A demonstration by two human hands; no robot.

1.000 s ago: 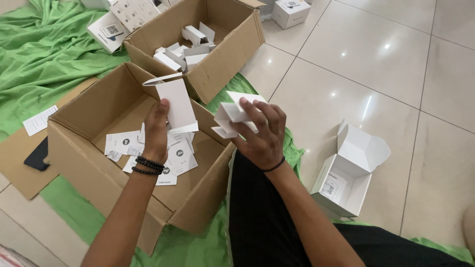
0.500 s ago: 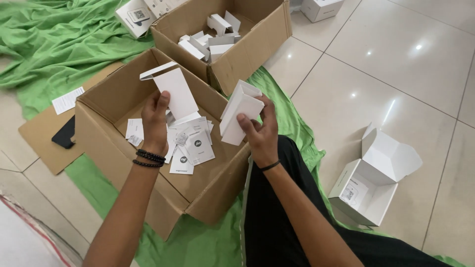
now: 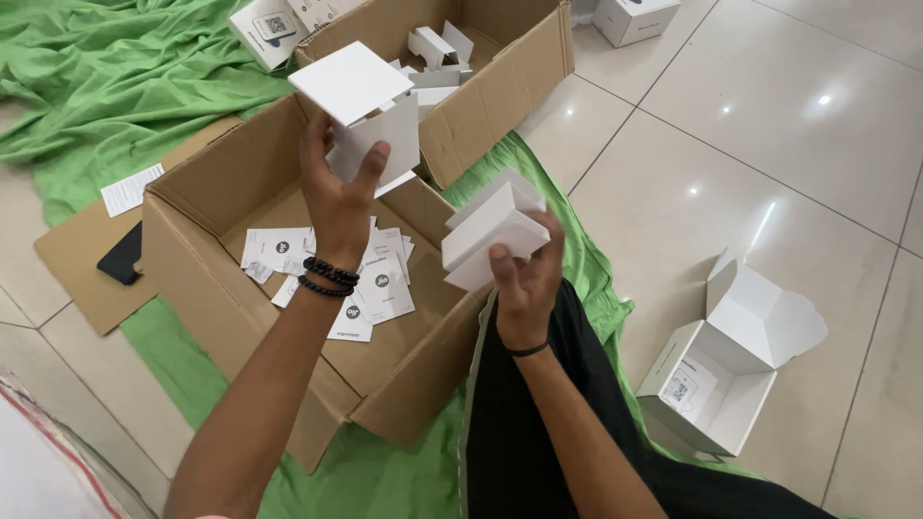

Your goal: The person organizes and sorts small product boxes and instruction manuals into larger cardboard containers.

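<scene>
Your left hand (image 3: pixel 338 192) grips a white folded cardboard insert (image 3: pixel 361 106) above the near brown cardboard carton (image 3: pixel 207 288). Your right hand (image 3: pixel 524 284) clasps a flattened white cardboard sleeve (image 3: pixel 492 231) just beside it.

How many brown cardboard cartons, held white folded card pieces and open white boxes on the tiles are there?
Brown cardboard cartons: 2
White folded card pieces, held: 2
Open white box on the tiles: 1
Total: 5
</scene>
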